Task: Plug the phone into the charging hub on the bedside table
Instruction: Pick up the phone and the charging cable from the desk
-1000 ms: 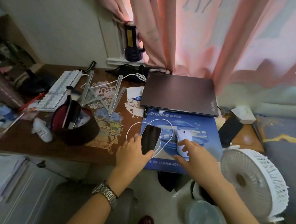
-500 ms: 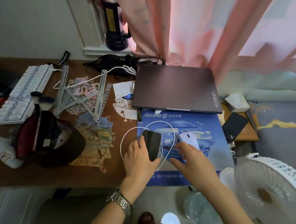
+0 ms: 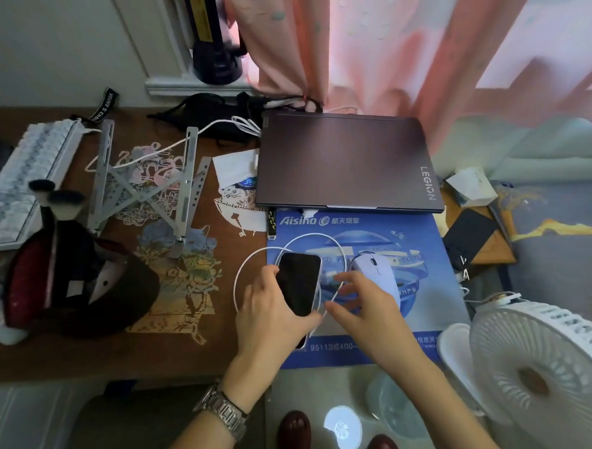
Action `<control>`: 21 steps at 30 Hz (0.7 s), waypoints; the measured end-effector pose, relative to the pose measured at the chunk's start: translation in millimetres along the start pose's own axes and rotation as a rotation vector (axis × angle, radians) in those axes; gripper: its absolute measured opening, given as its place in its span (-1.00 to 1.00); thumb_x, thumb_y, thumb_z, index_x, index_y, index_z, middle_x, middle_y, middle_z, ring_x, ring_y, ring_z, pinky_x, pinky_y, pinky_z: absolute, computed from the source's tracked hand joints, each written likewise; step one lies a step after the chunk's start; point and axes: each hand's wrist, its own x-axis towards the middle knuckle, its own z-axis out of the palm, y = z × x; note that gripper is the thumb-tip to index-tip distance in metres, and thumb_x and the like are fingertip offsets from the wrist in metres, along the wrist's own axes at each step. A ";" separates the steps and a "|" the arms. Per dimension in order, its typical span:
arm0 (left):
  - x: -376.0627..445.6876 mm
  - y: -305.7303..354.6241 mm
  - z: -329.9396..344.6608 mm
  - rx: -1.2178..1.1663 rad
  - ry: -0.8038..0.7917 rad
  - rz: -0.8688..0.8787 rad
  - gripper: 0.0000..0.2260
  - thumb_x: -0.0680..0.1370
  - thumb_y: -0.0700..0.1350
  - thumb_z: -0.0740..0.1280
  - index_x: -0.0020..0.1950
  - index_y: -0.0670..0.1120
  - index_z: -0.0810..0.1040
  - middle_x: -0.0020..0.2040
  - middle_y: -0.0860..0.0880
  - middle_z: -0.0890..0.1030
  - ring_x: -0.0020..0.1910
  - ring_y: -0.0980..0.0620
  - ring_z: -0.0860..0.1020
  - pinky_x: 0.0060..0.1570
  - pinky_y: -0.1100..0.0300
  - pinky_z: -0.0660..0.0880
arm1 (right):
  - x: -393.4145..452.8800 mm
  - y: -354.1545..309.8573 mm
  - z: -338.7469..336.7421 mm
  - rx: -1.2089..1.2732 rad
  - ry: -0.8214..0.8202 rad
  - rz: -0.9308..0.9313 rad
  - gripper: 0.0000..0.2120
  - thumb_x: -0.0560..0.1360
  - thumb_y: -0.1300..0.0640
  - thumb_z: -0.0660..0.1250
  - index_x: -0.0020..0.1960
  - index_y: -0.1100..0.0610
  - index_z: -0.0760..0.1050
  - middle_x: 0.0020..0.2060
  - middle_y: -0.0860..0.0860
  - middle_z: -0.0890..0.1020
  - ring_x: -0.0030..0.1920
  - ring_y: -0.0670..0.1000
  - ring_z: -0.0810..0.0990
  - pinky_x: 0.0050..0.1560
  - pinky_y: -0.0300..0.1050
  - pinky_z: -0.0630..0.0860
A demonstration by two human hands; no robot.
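Note:
A black-screened phone [image 3: 298, 283] lies tilted over the left edge of the blue mouse pad [image 3: 420, 237], with my left hand [image 3: 269, 312] shut around its lower end. A white charging cable [image 3: 251, 266] loops around the phone. My right hand [image 3: 362, 306] hovers just right of the phone's lower end, thumb and forefinger pinching the cable near its free end. The cable's far run [image 3: 175, 142] leads back toward a bundle of white leads [image 3: 245, 123] beside the black pouch; the hub itself is not clearly seen.
A closed laptop [image 3: 346, 161] lies behind the pad, a white mouse [image 3: 374, 266] under my right fingers. A metal stand [image 3: 142, 185], keyboard [image 3: 23, 175] and dark cap [image 3: 79, 281] fill the left. A white fan [image 3: 537, 371] stands at the right; a second black phone [image 3: 469, 233] lies nearby.
My right hand has left the mouse and come in to the cable by the phone's lower end. My left hand keeps its hold on the phone. The camera has moved closer.

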 end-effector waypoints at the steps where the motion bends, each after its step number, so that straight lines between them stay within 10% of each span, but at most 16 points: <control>1: -2.7 2.8 -2.6 -0.024 0.013 0.012 -0.27 0.19 0.34 0.41 0.19 0.03 0.24 0.10 -0.01 0.54 0.10 -0.06 0.50 -0.22 0.15 0.40 | 0.5 -2.6 -0.1 0.081 0.001 0.010 -0.68 0.46 0.06 0.38 0.18 -0.04 0.42 -0.04 -0.15 0.55 -0.07 -0.09 0.59 -0.05 -0.24 0.51; 9: -19.5 29.9 -17.5 -0.149 -0.005 0.084 -0.32 0.16 0.25 0.42 0.15 0.02 0.25 0.07 0.02 0.54 0.13 -0.05 0.49 -0.03 -0.01 0.51 | -3.7 -10.0 1.5 0.454 0.056 0.088 -0.60 0.44 0.26 0.37 0.20 -0.03 0.42 0.12 0.02 0.49 -0.06 0.10 0.66 -0.07 0.09 0.61; 16: -30.7 30.4 -11.8 -0.151 0.023 0.122 -0.31 0.18 0.23 0.45 0.17 0.02 0.27 0.08 0.02 0.54 0.12 -0.04 0.49 -0.06 0.06 0.50 | -10.5 1.4 2.2 0.526 0.078 0.101 -0.57 0.41 0.39 0.33 0.13 -0.03 0.43 -0.02 -0.07 0.51 -0.39 -0.06 0.63 -0.38 -0.05 0.62; 21: -32.2 27.8 -9.2 -0.163 -0.007 0.183 -0.28 0.19 0.27 0.44 0.22 0.03 0.27 0.16 0.03 0.53 0.17 -0.01 0.48 -0.01 0.16 0.42 | -12.6 10.2 0.8 0.569 0.086 0.139 -0.60 0.42 0.38 0.35 0.13 0.00 0.43 -0.02 0.10 0.55 -0.26 0.10 0.63 -0.30 0.01 0.62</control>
